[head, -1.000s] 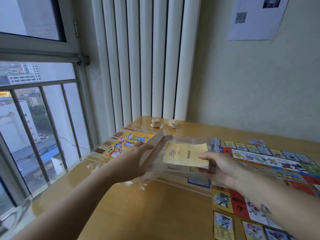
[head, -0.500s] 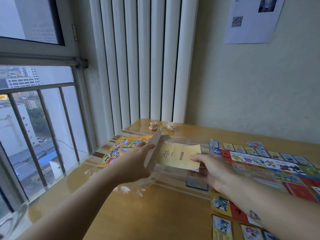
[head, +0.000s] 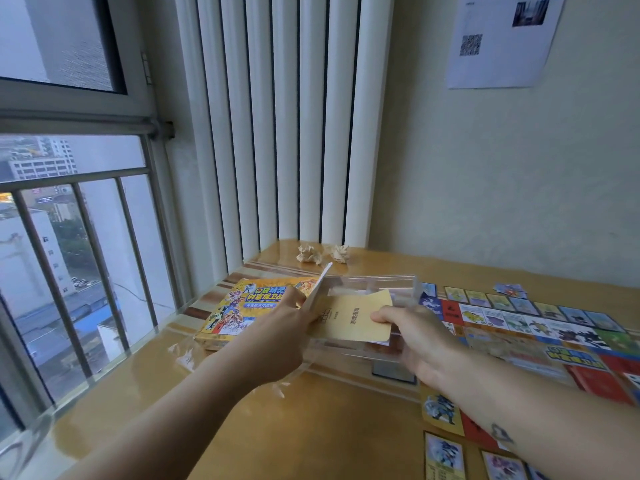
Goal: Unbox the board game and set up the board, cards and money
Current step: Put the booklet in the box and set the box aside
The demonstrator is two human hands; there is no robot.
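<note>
Board-game tray (head: 374,280) of clear plastic, held above the table (head: 311,427) at the centre of the frame, with a yellow leaflet (head: 353,318) lying across its top. The leaflet is pinched at its right edge by the right hand (head: 415,341), the thumb being laid on the paper and the fingers curled beneath, where the tray wall appears to be caught as well. A white card panel (head: 317,289), tilted up toward the upper left, is gripped at the tray's left end by the left hand (head: 280,341); whether the panel is joined to the tray cannot be told. The tray is judged light, thin-walled and somewhat flexible, with smooth, slippery sides; it is best taken by its two short ends and kept level so that loose contents are not spilled. The leaflet is judged limp and easily creased, and is best lifted by an edge. Just left of the tray, the printed box (head: 242,310) lies flat on the table. To the right, the board (head: 540,327) is spread open, with cards (head: 444,457) laid at the lower right. Two crumpled paper balls (head: 308,254) are seen behind, near the blinds (head: 277,116); a printed sheet (head: 498,39) is fixed to the wall at the upper right.
</note>
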